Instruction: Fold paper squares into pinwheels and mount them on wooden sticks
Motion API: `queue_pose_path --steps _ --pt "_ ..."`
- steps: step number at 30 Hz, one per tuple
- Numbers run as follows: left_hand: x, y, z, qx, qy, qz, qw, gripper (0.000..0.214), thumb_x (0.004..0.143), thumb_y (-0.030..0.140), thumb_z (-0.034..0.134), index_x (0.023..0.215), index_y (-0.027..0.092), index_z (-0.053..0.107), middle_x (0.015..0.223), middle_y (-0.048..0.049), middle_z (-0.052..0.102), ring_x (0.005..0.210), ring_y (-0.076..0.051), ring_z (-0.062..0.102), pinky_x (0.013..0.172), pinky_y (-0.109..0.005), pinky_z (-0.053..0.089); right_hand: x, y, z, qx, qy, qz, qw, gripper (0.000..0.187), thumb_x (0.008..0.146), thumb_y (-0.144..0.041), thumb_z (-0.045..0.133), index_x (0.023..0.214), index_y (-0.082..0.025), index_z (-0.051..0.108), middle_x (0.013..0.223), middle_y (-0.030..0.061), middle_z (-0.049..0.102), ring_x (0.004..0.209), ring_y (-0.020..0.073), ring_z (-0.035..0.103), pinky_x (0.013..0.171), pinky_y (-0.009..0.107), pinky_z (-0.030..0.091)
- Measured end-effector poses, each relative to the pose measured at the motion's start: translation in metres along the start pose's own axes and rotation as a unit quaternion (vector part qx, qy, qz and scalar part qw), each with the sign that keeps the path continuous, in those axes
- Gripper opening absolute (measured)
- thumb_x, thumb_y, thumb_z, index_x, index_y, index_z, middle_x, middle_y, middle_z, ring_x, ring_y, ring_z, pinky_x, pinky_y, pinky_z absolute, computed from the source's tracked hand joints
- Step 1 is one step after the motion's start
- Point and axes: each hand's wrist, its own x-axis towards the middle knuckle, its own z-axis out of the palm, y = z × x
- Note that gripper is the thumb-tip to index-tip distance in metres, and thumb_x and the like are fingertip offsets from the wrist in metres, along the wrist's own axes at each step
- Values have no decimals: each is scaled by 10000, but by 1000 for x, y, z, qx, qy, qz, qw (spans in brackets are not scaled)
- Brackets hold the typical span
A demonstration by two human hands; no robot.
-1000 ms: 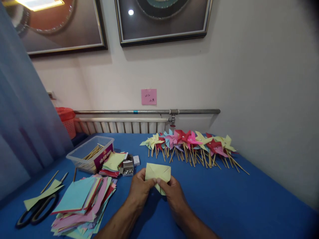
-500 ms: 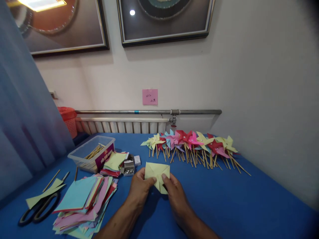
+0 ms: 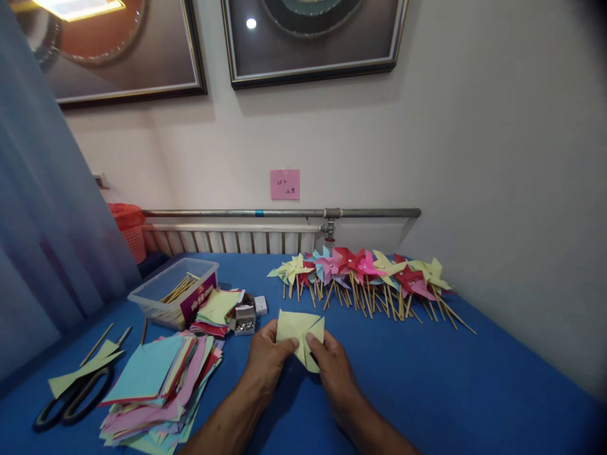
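Between my hands, above the blue tabletop, is a pale yellow paper square (image 3: 300,324) with cuts running in from its corners; a slit shows at its upper right. My left hand (image 3: 269,349) pinches its left side, thumb on top. On the right side, my right hand (image 3: 329,355) grips it with the thumb lying near the centre. The fingers beneath the paper are hidden. Just left of my hands stands a small open box of metal pins (image 3: 245,325), beside a pile of small paper squares (image 3: 220,308).
Finished paper pinwheels (image 3: 360,268) on sticks lie in a row at the back. A clear plastic box (image 3: 142,296) holds wooden sticks. Stacked coloured paper (image 3: 152,370) and black-handled scissors (image 3: 88,395) under pale scraps lie at left. A radiator (image 3: 237,242) stands behind the table.
My right thumb has shifted slightly left on the paper. The paper's upper right corner now shows an open slit where it looked creased or closed before. My left hand has barely moved.
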Motion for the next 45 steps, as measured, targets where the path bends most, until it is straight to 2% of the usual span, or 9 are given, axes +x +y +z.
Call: queue_pose_path --steps 6,18,25,33,38,45 --pt "-3 4 2 -14 -7 -6 1000 393 512 192 855 882 131 737 834 -91 811 723 -232 729 728 -323 557 -1 -2 1 5 -2 -1 1000 564 744 -598 829 1103 -171 750 986 90 831 868 295 764 783 370 591" --pt "0 0 -1 -11 -5 -2 1000 396 537 222 856 906 132 742 859 -99 812 728 -233 723 721 -329 554 -3 2 1 35 -17 3 999 589 810 -680 748 1138 -190 738 1027 104 827 932 303 771 858 392 599" --pt "3 -5 -5 21 -2 16 1000 360 567 220 835 902 126 745 864 -93 814 720 -220 715 711 -309 547 -3 -5 3 22 -36 -12 999 625 763 -693 794 1117 -181 744 1039 105 825 933 311 771 871 404 597" --pt "4 -5 -3 35 -9 31 999 318 537 203 835 837 139 750 790 -61 796 664 -190 678 676 -279 531 3 0 0 -12 -12 -18 1000 647 714 -703 821 1080 -174 757 971 99 833 836 307 772 768 394 616" --pt "3 -4 -2 43 -7 29 999 310 549 200 820 843 133 750 776 -59 793 656 -180 670 669 -269 530 2 1 -1 -13 -12 -15 1000 683 701 -721 825 1101 -172 753 978 102 831 850 311 773 794 405 613" --pt "6 -8 -6 68 11 49 996 277 579 197 798 843 127 752 789 -52 790 668 -173 661 655 -259 524 0 1 -1 -7 -35 -27 999 662 808 -730 734 1179 -182 741 1064 113 822 959 312 766 906 421 591"
